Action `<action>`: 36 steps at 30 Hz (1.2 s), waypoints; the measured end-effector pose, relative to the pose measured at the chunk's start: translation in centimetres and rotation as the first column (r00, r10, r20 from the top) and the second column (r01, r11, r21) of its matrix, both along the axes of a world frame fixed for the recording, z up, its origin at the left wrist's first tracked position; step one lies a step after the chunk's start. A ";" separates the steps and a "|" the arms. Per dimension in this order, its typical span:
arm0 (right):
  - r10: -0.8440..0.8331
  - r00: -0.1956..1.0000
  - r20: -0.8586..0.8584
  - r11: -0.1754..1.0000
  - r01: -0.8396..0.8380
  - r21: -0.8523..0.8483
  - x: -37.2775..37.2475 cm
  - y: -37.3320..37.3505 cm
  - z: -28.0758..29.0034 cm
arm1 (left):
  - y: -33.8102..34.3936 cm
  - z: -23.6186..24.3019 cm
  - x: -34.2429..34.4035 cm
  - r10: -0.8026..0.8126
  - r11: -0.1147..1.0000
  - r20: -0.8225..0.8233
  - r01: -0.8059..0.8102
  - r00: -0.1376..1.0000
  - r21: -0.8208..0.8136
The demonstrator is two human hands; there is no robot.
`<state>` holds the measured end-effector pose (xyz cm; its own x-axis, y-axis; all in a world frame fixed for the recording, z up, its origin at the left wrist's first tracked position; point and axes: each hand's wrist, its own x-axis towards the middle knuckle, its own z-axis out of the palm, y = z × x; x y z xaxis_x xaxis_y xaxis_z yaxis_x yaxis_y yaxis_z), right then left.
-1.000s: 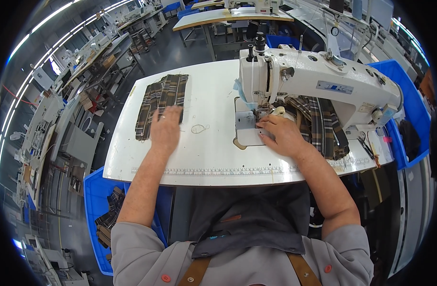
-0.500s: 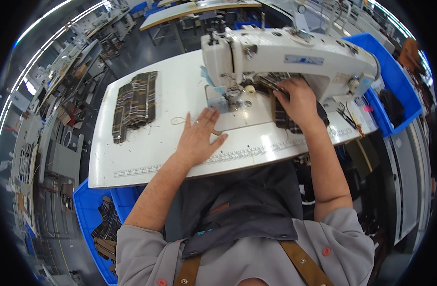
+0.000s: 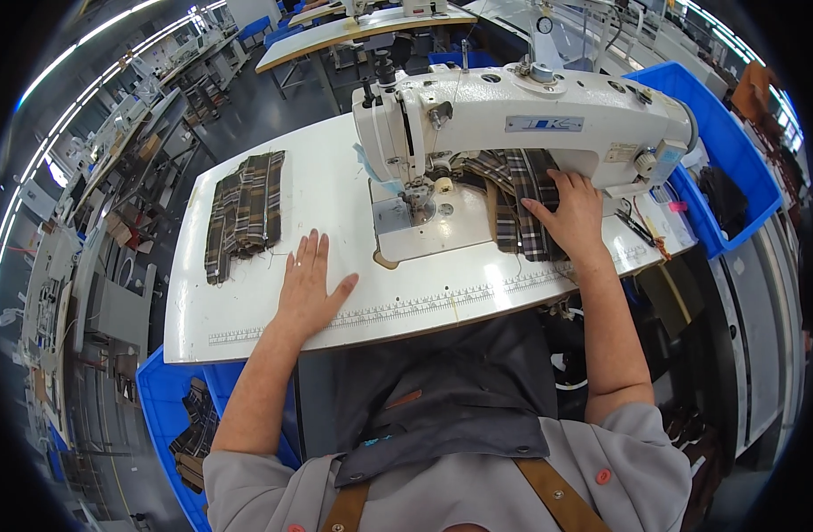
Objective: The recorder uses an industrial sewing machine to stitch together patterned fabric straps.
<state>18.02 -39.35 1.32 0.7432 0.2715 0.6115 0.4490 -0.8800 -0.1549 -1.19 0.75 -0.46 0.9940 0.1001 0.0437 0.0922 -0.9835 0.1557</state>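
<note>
My left hand [image 3: 307,288] lies flat on the white sewing table [image 3: 335,208], fingers stretched out and thumb spread, with nothing in it. On its far left side is a stack of brown, black and white plaid fabric pieces [image 3: 247,208] with loose threads. To the right stands a white sewing machine [image 3: 459,106]; its needle area [image 3: 420,197] has no cloth under it. My right hand [image 3: 573,213] rests on more plaid pieces [image 3: 510,208] beneath the machine's arm, thumb apart from the fingers. These pieces overlap, and the hand covers part of them.
A ruler strip [image 3: 424,303] runs along the table's front edge. Snips [image 3: 635,229] lie right of my right hand. Blue bins [image 3: 734,226] stand at the right, and a blue bin [image 3: 153,390] with cloth pieces at the lower left. Another worktable [image 3: 362,31] stands behind.
My left hand has moved left, away from the needle plate. My right hand has shifted from gripping at the plaid pieces to lying over them, and these now sit more spread out.
</note>
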 end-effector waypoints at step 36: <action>0.732 0.643 -0.226 0.561 -0.380 0.735 -7.8 10.9 -0.3 | -9.1 1.2 5.9 -0.033 -0.236 -0.029 -0.036 0.999 -0.971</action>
